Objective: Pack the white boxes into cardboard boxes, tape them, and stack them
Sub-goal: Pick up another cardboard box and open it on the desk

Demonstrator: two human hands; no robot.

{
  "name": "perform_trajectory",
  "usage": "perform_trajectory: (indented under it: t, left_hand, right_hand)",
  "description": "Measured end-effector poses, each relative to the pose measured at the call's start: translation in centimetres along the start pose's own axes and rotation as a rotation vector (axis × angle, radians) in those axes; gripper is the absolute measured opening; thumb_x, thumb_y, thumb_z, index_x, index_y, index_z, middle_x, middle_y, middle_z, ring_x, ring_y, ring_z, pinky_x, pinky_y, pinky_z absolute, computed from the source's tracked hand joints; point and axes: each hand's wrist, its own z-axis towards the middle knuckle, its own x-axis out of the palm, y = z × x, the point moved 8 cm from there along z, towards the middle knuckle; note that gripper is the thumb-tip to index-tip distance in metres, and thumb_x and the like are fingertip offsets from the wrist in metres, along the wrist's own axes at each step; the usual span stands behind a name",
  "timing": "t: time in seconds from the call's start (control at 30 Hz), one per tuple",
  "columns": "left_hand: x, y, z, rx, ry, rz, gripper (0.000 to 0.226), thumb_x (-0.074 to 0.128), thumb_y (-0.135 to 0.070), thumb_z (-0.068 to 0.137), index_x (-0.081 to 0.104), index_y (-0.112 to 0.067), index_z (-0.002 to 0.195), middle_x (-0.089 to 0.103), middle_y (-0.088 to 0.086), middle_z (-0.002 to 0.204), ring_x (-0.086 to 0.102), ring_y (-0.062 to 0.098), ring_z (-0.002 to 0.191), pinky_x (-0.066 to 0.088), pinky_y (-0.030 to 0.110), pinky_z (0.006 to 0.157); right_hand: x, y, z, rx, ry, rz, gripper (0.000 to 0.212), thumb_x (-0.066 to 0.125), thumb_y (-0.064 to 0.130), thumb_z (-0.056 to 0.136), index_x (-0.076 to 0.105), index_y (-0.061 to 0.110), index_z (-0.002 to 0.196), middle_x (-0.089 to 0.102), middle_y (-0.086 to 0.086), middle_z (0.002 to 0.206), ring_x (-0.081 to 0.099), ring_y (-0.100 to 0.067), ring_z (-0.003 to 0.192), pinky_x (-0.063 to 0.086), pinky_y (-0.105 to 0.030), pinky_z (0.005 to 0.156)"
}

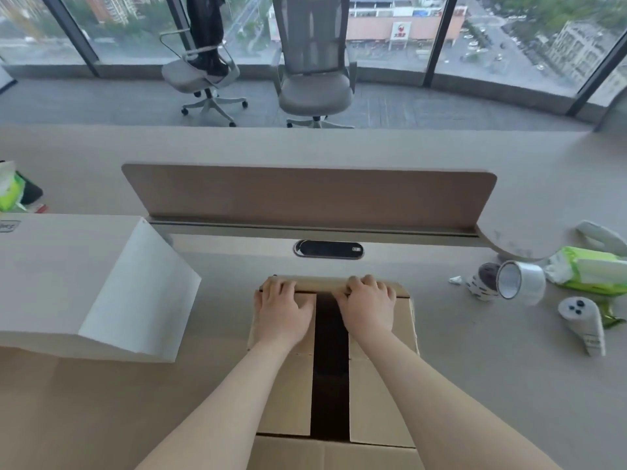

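Note:
A brown cardboard box point(291, 395) stands on the desk right in front of me. Its two long flaps are folded inward with a dark gap between them. My left hand point(283, 308) lies flat on the left flap at the far end, fingers curled over the far edge flap. My right hand point(368, 303) rests the same way on the right flap. A large white box point(84, 283) stands on the left of the desk. A roll of clear tape point(520, 279) lies on its side to the right.
A brown desk divider point(305, 198) runs across behind the cardboard box. Green wet-wipe packs point(590, 271) and a white controller point(582, 320) lie at the right. Flat cardboard point(68, 401) covers the near left desk. Two office chairs point(315, 79) stand beyond by the windows.

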Motion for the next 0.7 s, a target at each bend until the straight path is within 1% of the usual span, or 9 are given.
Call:
perform_trajectory:
  t: [0.13, 0.23, 0.3, 0.4, 0.47, 0.53, 0.57, 0.63, 0.7]
  left_hand:
    - [-0.3, 0.2, 0.3, 0.000, -0.009, -0.025, 0.051, 0.041, -0.046, 0.097, 0.049, -0.019, 0.139, 0.042, -0.001, 0.144, 0.026, 0.021, 0.140, 0.015, 0.044, 0.122]
    - [-0.1, 0.5, 0.7, -0.019, 0.061, -0.042, 0.054, 0.040, -0.045, 0.097, 0.045, -0.018, 0.144, 0.039, 0.001, 0.147, 0.023, 0.022, 0.142, 0.010, 0.045, 0.122]
    - [-0.2, 0.6, 0.6, 0.022, 0.121, -0.032, 0.056, 0.040, -0.045, 0.097, 0.041, -0.020, 0.148, 0.034, 0.001, 0.152, 0.018, 0.024, 0.146, 0.005, 0.047, 0.123]
    - [-0.9, 0.8, -0.3, 0.107, 0.187, -0.007, 0.059, 0.043, -0.044, 0.099, 0.032, -0.025, 0.153, 0.021, 0.001, 0.162, 0.008, 0.024, 0.152, 0.002, 0.047, 0.124]
    - [-1.9, 0.8, -1.8, 0.151, 0.191, -0.004, 0.057, 0.045, -0.044, 0.099, 0.032, -0.029, 0.153, 0.017, -0.001, 0.164, 0.008, 0.024, 0.153, 0.008, 0.044, 0.124]
    - [-2.4, 0.3, -3.9, 0.242, 0.201, 0.012, 0.055, 0.046, -0.046, 0.099, 0.035, -0.032, 0.152, 0.018, -0.003, 0.164, 0.010, 0.024, 0.152, 0.016, 0.042, 0.122]
    - [-2.3, -0.1, -5.0, 0.303, 0.212, 0.036, 0.054, 0.046, -0.046, 0.099, 0.036, -0.032, 0.151, 0.018, -0.003, 0.164, 0.010, 0.023, 0.152, 0.018, 0.042, 0.123]
    - [-2.3, -0.6, -7.2, 0.443, 0.224, 0.104, 0.050, 0.046, -0.043, 0.100, 0.039, -0.034, 0.149, 0.019, -0.005, 0.164, 0.009, 0.020, 0.152, 0.013, 0.042, 0.124]
    - [-1.8, -1.0, -8.9, 0.576, 0.256, 0.166, 0.047, 0.044, -0.038, 0.101, 0.042, -0.034, 0.148, 0.018, -0.005, 0.164, 0.006, 0.020, 0.153, 0.002, 0.042, 0.123]
  right_hand:
    - [0.2, 0.1, 0.1, 0.009, 0.018, -0.070, 0.045, 0.032, 0.056, 0.101, 0.059, 0.023, 0.117, 0.061, -0.004, 0.112, 0.058, -0.030, 0.106, 0.037, -0.046, 0.101]
    - [0.3, 0.1, -0.1, 0.020, 0.037, -0.049, 0.045, 0.033, 0.056, 0.101, 0.059, 0.023, 0.114, 0.060, -0.004, 0.111, 0.059, -0.028, 0.104, 0.035, -0.046, 0.104]
    - [0.1, 0.1, -0.1, 0.034, 0.071, 0.020, 0.041, 0.037, 0.053, 0.101, 0.060, 0.022, 0.116, 0.059, -0.004, 0.115, 0.057, -0.029, 0.110, 0.030, -0.048, 0.110]
    - [-0.6, 0.2, -0.7, 0.023, 0.097, 0.092, 0.038, 0.042, 0.047, 0.099, 0.062, 0.024, 0.122, 0.055, -0.003, 0.132, 0.043, -0.029, 0.131, 0.020, -0.051, 0.118]
    - [-1.0, 0.3, -2.2, -0.009, 0.065, 0.064, 0.037, 0.043, 0.043, 0.098, 0.062, 0.024, 0.123, 0.053, 0.000, 0.136, 0.039, -0.027, 0.133, 0.027, -0.048, 0.117]
    - [-1.3, 0.7, -4.8, -0.055, 0.057, 0.012, 0.035, 0.043, 0.040, 0.097, 0.059, 0.023, 0.122, 0.052, 0.002, 0.137, 0.038, -0.024, 0.132, 0.037, -0.043, 0.112]
    - [-1.1, 0.8, -6.0, -0.085, 0.069, -0.002, 0.037, 0.042, 0.038, 0.098, 0.057, 0.022, 0.128, 0.047, 0.002, 0.144, 0.033, -0.023, 0.136, 0.037, -0.041, 0.112]
    - [-0.8, 1.6, -8.9, -0.132, 0.097, 0.005, 0.040, 0.043, 0.032, 0.100, 0.052, 0.024, 0.138, 0.032, 0.007, 0.157, 0.019, -0.020, 0.148, 0.029, -0.041, 0.117]
    - [-0.3, 2.4, -11.5, -0.190, 0.131, 0.007, 0.040, 0.042, 0.027, 0.101, 0.053, 0.027, 0.139, 0.028, 0.013, 0.159, 0.010, -0.015, 0.151, 0.022, -0.039, 0.120]
